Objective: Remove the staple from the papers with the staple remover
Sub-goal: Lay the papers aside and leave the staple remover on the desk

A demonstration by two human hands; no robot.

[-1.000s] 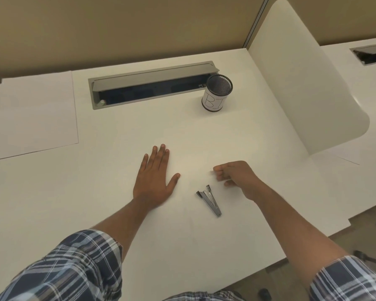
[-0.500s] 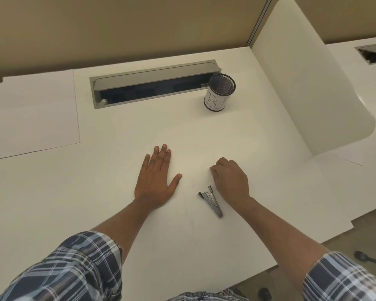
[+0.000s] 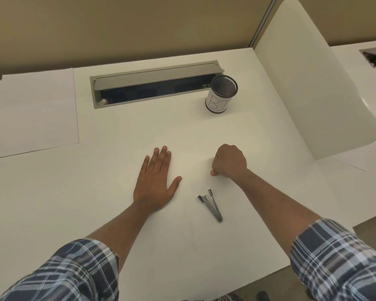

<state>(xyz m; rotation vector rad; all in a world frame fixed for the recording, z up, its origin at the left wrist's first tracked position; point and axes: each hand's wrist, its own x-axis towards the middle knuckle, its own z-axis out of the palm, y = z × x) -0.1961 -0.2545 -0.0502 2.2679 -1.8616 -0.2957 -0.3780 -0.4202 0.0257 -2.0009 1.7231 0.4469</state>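
My left hand (image 3: 155, 181) lies flat on the white surface (image 3: 52, 203), palm down, fingers straight and slightly spread, holding nothing. My right hand (image 3: 230, 161) is curled into a loose fist with the knuckles up, fingertips tucked under against the surface; whether it pinches anything I cannot tell, since the fingers hide what is below them. The staple remover (image 3: 211, 205) lies on the surface between my two forearms, nearer me than both hands and touching neither. It is one slim metal tool, grey and shiny, with its two pointed ends towards the hands and its narrow tail towards me. The papers under my hands are white on white, so I cannot make out their edges or the staple. Count: one staple remover, two hands, one separate sheet of paper (image 3: 33, 111) far left, one black mesh cup (image 3: 221, 94) with a white label marked "B1" standing upright beside one open grey cable tray (image 3: 156, 83), and one curved white divider (image 3: 313, 83) at right.
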